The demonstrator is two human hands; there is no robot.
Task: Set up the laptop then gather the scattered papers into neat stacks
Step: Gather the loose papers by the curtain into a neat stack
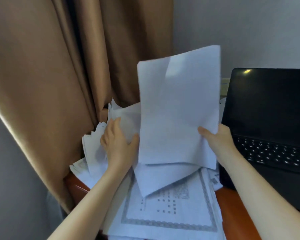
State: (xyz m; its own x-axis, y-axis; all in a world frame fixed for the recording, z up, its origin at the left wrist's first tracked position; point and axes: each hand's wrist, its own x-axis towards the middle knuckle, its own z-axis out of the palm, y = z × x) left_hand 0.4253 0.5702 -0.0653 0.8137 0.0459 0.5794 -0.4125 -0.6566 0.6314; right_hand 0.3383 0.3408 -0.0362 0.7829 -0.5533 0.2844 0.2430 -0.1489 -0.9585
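The right hand (215,137) pinches a sheaf of white sheets (178,110) at its lower right edge, thumb on the near face and fingers hidden behind. The sheaf stands nearly upright above that hand. Its long axis runs up and away from the person, tilting a little to the right at the top, and its short bottom edge hangs just over the loose pile (163,213) below.

The left hand (119,141) lies released, fingers straight and spread, palm down on the fanned sheets (93,144) that splay out beyond its fingertips toward the curtain (59,66). Its thumb reaches toward the sheaf's left edge; I cannot tell whether it touches.

The loose pile sits under and between both forearms on the bench (232,201), with sheets crossing at odd angles and one bordered, printed page on top nearest the person. The laptop (270,118) stands open with a dark screen just outside the right hand, so that part of the task looks done.

Paper like this is light, limp and slick, sheet against sheet. Held by one edge, the sheaf will probably bow and shed pages. A firmer hold would likely be both long edges, one in each hand, so the short edge can be tapped on the bench to square it. The fanned sheets look likely to slide if pushed from one side only.
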